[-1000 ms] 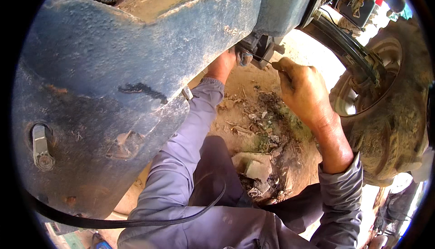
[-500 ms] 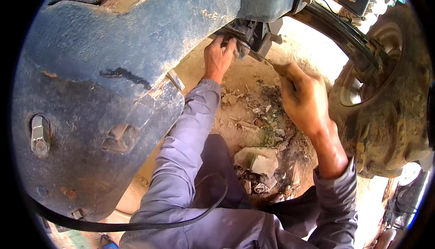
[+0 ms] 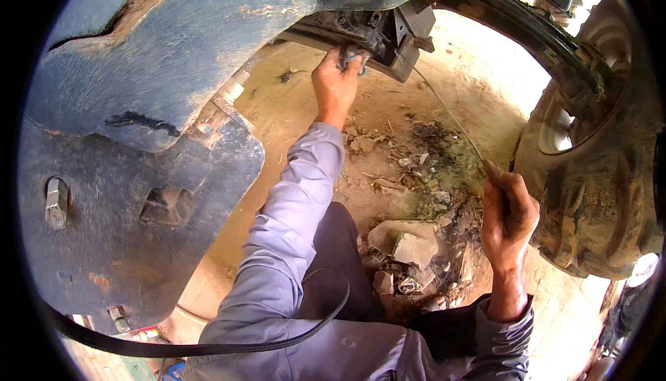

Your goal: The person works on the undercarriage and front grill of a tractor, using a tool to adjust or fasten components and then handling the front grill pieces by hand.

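My left hand (image 3: 335, 88) is closed on a crumpled grey rag (image 3: 356, 59) with blue at its edge. It is at the near lip of a dark metal housing (image 3: 386, 69) under the blue machine body. Thumb and fingers of my right hand (image 3: 510, 214) pinch a long, thin metal rod (image 3: 451, 114), which slants up and left toward the housing's right end. Exactly where the rod's far tip ends is hard to make out. Inside the housing are dark, dirty parts that I cannot name.
Blue, scuffed metal bodywork (image 3: 173, 55) with large bolts fills the left. A big muddy tyre (image 3: 590, 200) stands at the right, below a dark beam (image 3: 527, 34). Stones (image 3: 409, 242) and debris lie on the dirt floor. A black strap (image 3: 208, 348) crosses low in front of me.
My right hand has drawn away from the housing, down and to the right, and much more of the thin rod shows. My left hand still holds the rag near the housing. The view has shifted slightly.
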{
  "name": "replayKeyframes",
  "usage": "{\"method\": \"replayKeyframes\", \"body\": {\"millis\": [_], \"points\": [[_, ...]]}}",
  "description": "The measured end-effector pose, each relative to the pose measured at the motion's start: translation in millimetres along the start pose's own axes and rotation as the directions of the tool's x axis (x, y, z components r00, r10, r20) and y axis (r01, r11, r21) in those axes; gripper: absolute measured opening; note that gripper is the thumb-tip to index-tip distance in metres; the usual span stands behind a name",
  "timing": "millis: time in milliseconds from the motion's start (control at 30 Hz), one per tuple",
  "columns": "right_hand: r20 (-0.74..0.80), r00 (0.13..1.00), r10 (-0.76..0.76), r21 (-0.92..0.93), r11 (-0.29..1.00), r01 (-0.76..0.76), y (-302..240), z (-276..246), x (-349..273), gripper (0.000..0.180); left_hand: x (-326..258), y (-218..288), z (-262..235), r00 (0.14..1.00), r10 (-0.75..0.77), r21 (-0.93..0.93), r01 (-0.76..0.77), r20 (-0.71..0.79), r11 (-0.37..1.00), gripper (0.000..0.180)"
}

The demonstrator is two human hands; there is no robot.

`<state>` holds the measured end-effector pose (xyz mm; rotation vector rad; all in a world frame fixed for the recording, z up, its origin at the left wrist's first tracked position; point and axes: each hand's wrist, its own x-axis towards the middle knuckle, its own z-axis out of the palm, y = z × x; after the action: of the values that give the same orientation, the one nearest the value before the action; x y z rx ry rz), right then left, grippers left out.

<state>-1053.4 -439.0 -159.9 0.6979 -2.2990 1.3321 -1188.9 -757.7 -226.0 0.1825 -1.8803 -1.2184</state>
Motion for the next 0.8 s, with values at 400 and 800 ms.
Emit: {"method": "replayKeyframes", "body": {"millis": [400, 800], "points": [[0.075, 0.997, -0.017, 0.035, 0.999, 0.014, 23, -6, -24, 0.02, 8, -48, -19, 0.97, -0.24, -0.17, 0.232, -0.03, 0.958, 0.019], [0.04, 0.999, -0.037, -0.013, 0.999, 0.037, 15, -8, -28, 0.021, 67, -59, -2, 0.886, -0.001, 0.315, 0.166, -0.464, 0.934, 0.011]]}}
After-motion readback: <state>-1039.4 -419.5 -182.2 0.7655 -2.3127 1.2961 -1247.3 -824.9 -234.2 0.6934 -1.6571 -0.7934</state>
